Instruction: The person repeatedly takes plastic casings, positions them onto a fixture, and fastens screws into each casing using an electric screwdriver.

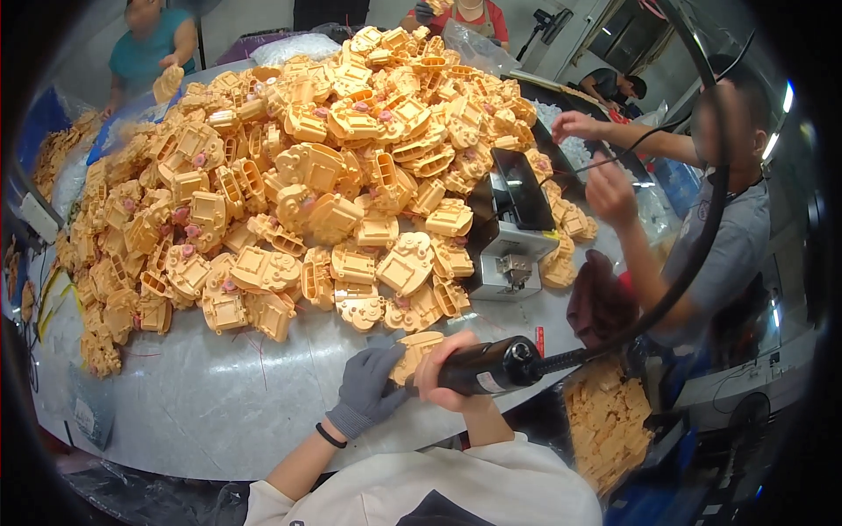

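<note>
My left hand [367, 386], in a grey knit glove, is closed on a yellow-orange plastic housing [416, 354] just above the table's near edge. My bare right hand [445, 375] wraps round a black cylindrical power screwdriver [491, 365]. The tool lies nearly level, its cable end to the right and its front end toward the housing. Its tip is hidden by my fingers, so contact with the housing cannot be made out. Just beyond my hands rises a big heap of similar housings [333, 219], some with small pink pieces in them.
A grey metal box [504, 263] with a phone [523, 186] stands right of the heap, beside a dark red cloth [603, 298]. The screwdriver's thick black cable [684, 289] arcs up at right. A co-worker [719, 219] works there. A crate of yellow-orange pieces [607, 421] sits below the table.
</note>
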Demonstrator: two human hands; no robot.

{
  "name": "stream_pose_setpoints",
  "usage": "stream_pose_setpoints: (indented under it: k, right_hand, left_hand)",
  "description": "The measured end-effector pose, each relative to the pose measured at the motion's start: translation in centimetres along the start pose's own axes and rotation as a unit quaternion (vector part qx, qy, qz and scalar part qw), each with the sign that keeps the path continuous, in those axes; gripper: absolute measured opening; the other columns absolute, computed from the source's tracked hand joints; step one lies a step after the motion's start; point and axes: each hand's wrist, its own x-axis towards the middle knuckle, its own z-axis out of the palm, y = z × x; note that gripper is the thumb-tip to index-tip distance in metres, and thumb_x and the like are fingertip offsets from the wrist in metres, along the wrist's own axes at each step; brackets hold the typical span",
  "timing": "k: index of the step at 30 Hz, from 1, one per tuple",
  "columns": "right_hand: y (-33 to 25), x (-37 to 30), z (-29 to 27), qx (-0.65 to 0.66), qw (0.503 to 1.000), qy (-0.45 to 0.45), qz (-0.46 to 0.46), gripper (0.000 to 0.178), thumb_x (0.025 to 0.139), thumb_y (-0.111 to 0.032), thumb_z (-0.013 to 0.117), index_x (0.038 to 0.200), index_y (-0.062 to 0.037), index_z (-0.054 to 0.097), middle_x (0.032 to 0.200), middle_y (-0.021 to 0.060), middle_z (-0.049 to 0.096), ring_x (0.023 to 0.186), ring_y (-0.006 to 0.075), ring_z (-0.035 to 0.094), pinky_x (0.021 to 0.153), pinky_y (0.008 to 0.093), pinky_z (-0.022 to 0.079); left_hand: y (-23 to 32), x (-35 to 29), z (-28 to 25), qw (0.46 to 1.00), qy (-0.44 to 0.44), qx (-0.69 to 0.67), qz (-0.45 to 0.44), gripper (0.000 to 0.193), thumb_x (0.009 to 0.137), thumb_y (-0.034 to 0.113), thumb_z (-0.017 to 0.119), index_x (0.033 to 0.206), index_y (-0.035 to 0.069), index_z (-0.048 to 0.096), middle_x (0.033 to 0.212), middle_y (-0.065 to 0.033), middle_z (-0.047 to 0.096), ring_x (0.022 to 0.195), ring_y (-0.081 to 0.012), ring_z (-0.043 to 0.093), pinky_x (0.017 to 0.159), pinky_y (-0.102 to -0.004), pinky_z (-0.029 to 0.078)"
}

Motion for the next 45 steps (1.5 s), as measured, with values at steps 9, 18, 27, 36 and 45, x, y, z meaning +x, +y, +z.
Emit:
stream_pose_setpoints:
  k: [9, 18, 27, 36, 45]
  right_hand:
    - [-1.4, 0.7, 2.6, -0.311, 0.95, 0.014, -0.01, 0.036, 0.071, 0.008, 0.069, 0.099, 0.0005, 0.047, 0.072, 0.0072, 0.059, 0.065, 0.011, 0.057, 0.057, 0.0221, 0.044]
    - [0.4, 1.4, 1.7, -0.163, 0.977, 0.136, 0.012, 0.045, 0.064, 0.01, 0.059, 0.102, -0.0023, 0.04, 0.057, 0.0075, 0.048, 0.045, 0.0174, 0.049, 0.046, 0.0306, 0.045]
    - [-1.2, -0.2, -0.2, -0.082, 0.978, 0.188, -0.044, 0.044, 0.073, -0.005, 0.05, 0.116, -0.0034, 0.038, 0.06, 0.0053, 0.043, 0.048, 0.0172, 0.046, 0.055, 0.0336, 0.042]
    - [-6.9, 0.6, -4.7, -0.162, 0.936, 0.264, -0.168, 0.045, 0.075, -0.006, 0.048, 0.119, -0.0048, 0.04, 0.06, 0.0049, 0.041, 0.05, 0.0169, 0.043, 0.059, 0.037, 0.041]
    - [-9.4, 4.7, -12.2, -0.263, 0.857, 0.391, -0.208, 0.021, 0.075, 0.0, 0.054, 0.095, -0.0006, 0.048, 0.059, 0.0057, 0.045, 0.05, 0.0169, 0.047, 0.058, 0.0326, 0.044]
  left_hand:
    - [-2.3, -1.1, 2.1, 0.999, -0.028, 0.019, -0.006, 0.063, 0.073, 0.037, 0.065, 0.124, 0.004, 0.047, 0.111, -0.0157, 0.056, 0.1, -0.0348, 0.053, 0.087, -0.0419, 0.04]
    - [-1.0, 0.4, 0.9, 1.0, 0.002, 0.027, -0.012, 0.073, 0.062, 0.028, 0.076, 0.125, 0.008, 0.046, 0.107, -0.0133, 0.057, 0.095, -0.0339, 0.054, 0.081, -0.0426, 0.043]
    - [-0.6, -0.1, 1.1, 0.999, 0.006, 0.04, -0.02, 0.075, 0.063, 0.035, 0.077, 0.127, 0.01, 0.045, 0.103, -0.0113, 0.057, 0.094, -0.0308, 0.054, 0.082, -0.0398, 0.044]
    - [-0.8, 0.0, 1.0, 1.0, 0.011, 0.019, -0.006, 0.066, 0.069, 0.035, 0.073, 0.124, 0.007, 0.048, 0.104, -0.0122, 0.057, 0.095, -0.0313, 0.053, 0.082, -0.0405, 0.042]
    - [0.6, -0.3, 1.3, 0.998, 0.015, 0.004, -0.061, 0.063, 0.067, 0.026, 0.075, 0.121, 0.007, 0.048, 0.111, -0.0108, 0.057, 0.1, -0.0286, 0.049, 0.092, -0.0394, 0.033]
